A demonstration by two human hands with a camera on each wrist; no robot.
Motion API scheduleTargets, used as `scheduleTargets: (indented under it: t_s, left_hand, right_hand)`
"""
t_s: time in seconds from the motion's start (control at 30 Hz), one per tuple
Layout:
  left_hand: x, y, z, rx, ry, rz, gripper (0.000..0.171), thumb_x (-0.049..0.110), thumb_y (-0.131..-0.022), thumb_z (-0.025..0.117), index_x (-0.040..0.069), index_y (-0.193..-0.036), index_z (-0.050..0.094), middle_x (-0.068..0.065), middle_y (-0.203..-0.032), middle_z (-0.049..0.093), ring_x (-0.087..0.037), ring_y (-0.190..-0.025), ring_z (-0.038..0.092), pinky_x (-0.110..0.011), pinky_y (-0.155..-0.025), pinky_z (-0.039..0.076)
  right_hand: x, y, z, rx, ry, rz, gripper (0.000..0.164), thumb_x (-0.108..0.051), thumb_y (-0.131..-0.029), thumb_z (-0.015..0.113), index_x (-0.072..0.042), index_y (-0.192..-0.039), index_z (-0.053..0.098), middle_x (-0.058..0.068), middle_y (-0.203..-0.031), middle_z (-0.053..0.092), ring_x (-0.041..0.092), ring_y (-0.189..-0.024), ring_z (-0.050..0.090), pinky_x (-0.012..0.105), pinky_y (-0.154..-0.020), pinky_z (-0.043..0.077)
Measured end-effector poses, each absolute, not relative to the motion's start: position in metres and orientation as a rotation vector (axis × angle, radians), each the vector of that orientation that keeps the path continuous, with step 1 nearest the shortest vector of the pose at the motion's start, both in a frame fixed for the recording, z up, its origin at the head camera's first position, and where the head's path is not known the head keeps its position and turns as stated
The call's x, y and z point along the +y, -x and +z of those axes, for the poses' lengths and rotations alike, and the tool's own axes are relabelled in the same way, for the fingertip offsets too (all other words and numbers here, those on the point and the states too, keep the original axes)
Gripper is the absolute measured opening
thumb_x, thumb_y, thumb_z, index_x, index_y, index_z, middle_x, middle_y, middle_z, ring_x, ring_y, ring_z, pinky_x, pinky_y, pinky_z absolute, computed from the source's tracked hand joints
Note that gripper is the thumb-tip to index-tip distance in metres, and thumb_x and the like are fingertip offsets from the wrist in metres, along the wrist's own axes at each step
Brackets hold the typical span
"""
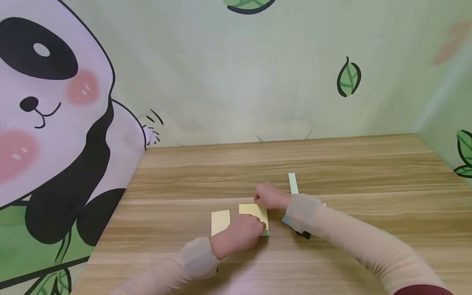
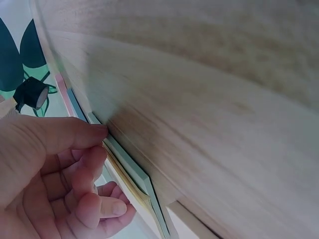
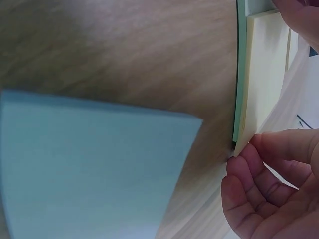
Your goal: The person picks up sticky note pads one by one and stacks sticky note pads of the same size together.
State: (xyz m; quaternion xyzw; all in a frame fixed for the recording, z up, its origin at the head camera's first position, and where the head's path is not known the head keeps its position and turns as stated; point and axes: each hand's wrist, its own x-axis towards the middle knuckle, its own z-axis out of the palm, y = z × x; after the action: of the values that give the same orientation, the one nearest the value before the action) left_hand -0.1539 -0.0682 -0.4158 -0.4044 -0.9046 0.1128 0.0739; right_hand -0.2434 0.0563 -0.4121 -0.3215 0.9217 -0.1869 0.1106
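A yellow sticky note pad point(image 1: 248, 209) lies on top of a green sticky note pad point(image 1: 265, 233) in the middle of the table. My left hand point(image 1: 243, 233) pinches the near edge of this stack; its thumb and finger meet there in the left wrist view, beside the green pad point(image 2: 132, 162). At the far right corner my right hand point(image 1: 271, 195) pinches the yellow pad point(image 3: 264, 69), as the right wrist view shows, with the corner between thumb and fingertips. How many sheets either hand grips I cannot tell.
Left of the stack lies a pale yellow pad point(image 1: 220, 221), partly behind my left hand. A blue pad point(image 1: 286, 219) sits under my right wrist, with a pale strip point(image 1: 293, 183) beyond it. A panda-printed wall point(image 1: 221, 82) borders the wooden table point(image 1: 177, 172).
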Motion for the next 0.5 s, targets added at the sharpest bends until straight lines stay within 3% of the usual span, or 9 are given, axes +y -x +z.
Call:
scheduleTargets:
  t_s: [0.23,0.5]
  left_hand:
    - [-0.0702,0.154,-0.4168,-2.657,1.215,0.326,0.01,0.013,-0.069,0.062,0.017,-0.062,0.056,0.005,-0.057,0.053,-0.008,-0.046,0.047,-0.024,-0.034,0.034]
    - [-0.0719,0.1544,-0.4189,-2.629,1.204,0.307,0.012,0.012,-0.069,0.062,0.017,-0.061,0.054,0.005,-0.056,0.053,-0.009,-0.046,0.048,-0.025,-0.034,0.035]
  right_hand:
    - [0.0555,0.2442,-0.4138,2.688,0.975,-0.555,0.028,0.004,-0.074,0.05,-0.009,-0.049,0.048,-0.007,-0.053,0.037,0.006,-0.046,0.029,0.017,-0.043,0.022]
    - [0.0558,0.2415,-0.4129,2.67,1.071,-0.55,0.029,0.006,-0.072,0.05,-0.01,-0.048,0.045,-0.007,-0.051,0.033,0.007,-0.047,0.027,0.017,-0.044,0.021]
